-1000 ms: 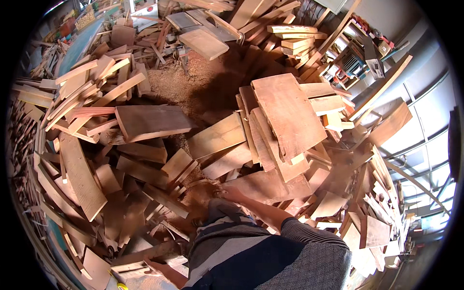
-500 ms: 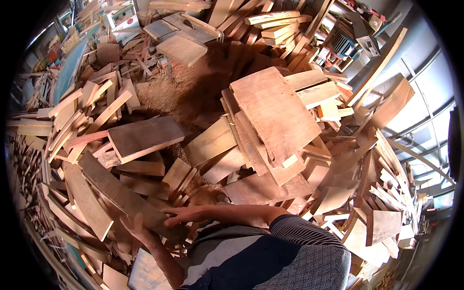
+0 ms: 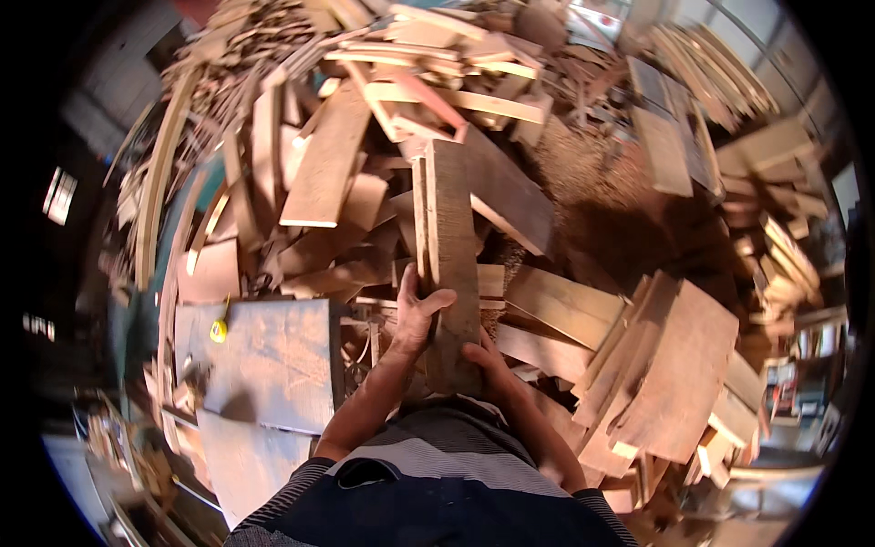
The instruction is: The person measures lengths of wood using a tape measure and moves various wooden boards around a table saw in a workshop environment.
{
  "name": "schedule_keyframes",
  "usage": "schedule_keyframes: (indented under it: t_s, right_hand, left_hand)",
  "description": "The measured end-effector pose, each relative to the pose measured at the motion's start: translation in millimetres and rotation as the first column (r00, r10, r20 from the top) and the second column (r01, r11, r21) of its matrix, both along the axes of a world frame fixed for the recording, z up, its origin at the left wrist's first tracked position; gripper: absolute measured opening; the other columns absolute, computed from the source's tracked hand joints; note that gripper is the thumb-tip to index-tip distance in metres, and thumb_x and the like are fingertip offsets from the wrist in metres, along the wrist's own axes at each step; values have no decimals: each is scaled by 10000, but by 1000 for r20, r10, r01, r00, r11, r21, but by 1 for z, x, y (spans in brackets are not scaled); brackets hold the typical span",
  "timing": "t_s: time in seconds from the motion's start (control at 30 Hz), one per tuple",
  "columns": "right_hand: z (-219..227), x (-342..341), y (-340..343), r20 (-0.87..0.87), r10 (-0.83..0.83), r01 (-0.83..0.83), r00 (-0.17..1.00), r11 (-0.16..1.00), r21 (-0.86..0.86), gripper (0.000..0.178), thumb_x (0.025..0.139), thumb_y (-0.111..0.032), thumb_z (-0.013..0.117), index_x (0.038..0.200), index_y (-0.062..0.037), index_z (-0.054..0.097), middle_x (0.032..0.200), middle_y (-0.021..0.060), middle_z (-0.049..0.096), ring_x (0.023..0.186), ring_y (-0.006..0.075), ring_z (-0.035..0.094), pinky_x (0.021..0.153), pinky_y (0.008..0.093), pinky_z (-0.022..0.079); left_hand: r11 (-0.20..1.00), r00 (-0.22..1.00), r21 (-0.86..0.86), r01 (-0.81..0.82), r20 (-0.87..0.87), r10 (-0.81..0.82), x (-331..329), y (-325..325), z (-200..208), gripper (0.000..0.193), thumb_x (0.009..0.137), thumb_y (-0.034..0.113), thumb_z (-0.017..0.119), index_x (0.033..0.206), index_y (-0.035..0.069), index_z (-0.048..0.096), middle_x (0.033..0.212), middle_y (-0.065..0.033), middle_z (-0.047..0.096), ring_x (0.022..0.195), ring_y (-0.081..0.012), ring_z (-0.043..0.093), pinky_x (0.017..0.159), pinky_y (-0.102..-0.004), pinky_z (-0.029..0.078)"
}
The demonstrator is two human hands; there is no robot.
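Note:
A long rough brown plank [image 3: 453, 228] points away from my body, its near end close to my shirt. My left hand [image 3: 420, 314] grips its left side, thumb across the upper face. On the right edge near the close end, my right hand [image 3: 483, 358] holds the same plank, its thumb on top and its other fingers mostly hidden. A narrow pale strip of wood [image 3: 420, 214] runs along the plank's left side; I cannot tell whether it is held with it. Beyond lies a wide dark board [image 3: 510, 187] among loose offcuts.
At left stands a grey work surface [image 3: 273, 356] with a yellow tape measure [image 3: 219, 330]. Stacked wide boards [image 3: 679, 369] rise at right. Heaped offcuts [image 3: 428, 55] lie ahead, beside sawdust [image 3: 583, 159]. A tilted wide board [image 3: 330, 159] leans left of the plank.
My view has turned left, bringing the grey work surface into sight. The plank now points straight ahead between my hands, where before it slanted away to the left.

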State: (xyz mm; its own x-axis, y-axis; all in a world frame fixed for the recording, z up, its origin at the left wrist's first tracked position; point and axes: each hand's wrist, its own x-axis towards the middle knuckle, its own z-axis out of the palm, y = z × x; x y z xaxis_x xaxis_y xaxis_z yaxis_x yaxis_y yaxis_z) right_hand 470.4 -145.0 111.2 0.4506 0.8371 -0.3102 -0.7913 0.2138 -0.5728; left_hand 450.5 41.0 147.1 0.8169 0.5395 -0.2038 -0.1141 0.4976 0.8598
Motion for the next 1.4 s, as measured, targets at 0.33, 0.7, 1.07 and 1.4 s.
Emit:
schedule_keyframes:
  t_s: [0.33, 0.7, 1.07, 1.4]
  right_hand:
    - [11, -27, 76, -148, 293, -307, 945, 948, -87, 786, 945, -399, 703, 1588, -68, 395, 1426, 131, 604, 1258, 279, 643, 1064, 443, 543]
    - [-34, -30, 71, -40, -5, -3, 999, 979, -203, 660, 935, -344, 735, 1495, -54, 543, 1325, 114, 667, 1169, 225, 658, 1010, 386, 552]
    - [6, -50, -72, 85, -587, 590, 805, 780, -208, 852, 912, -382, 768, 1606, -30, 424, 1368, 123, 641, 1227, 229, 612, 1093, 380, 492]
    - [35, -83, -243, 456, -825, 923, 333, 186, -337, 1354, 686, -466, 904, 1662, 81, 141, 1324, 255, 656, 1217, 323, 638, 1179, 489, 458]
  left_hand:
    - [955, 943, -50, -293, -178, 280, -83, 61, 2, 1138, 803, 151, 891, 1655, -73, 171, 1404, -224, 595, 1218, -285, 638, 1048, -383, 537]
    - [996, 949, 12, 89, -305, -81, -76, 84, -78, 610, 1034, 310, 671, 1558, 61, 480, 1433, -106, 613, 1334, -220, 566, 1129, -345, 438]
    - [766, 749, 6, 643, -211, -628, -5, -49, -66, 674, 1069, 411, 660, 1578, 44, 412, 1400, -87, 613, 1190, -209, 620, 952, -382, 525]
    - [392, 423, 160, 906, -389, -819, -6, -52, -150, 202, 1020, 231, 712, 983, 82, 581, 923, -6, 589, 830, -99, 598, 722, -278, 494]
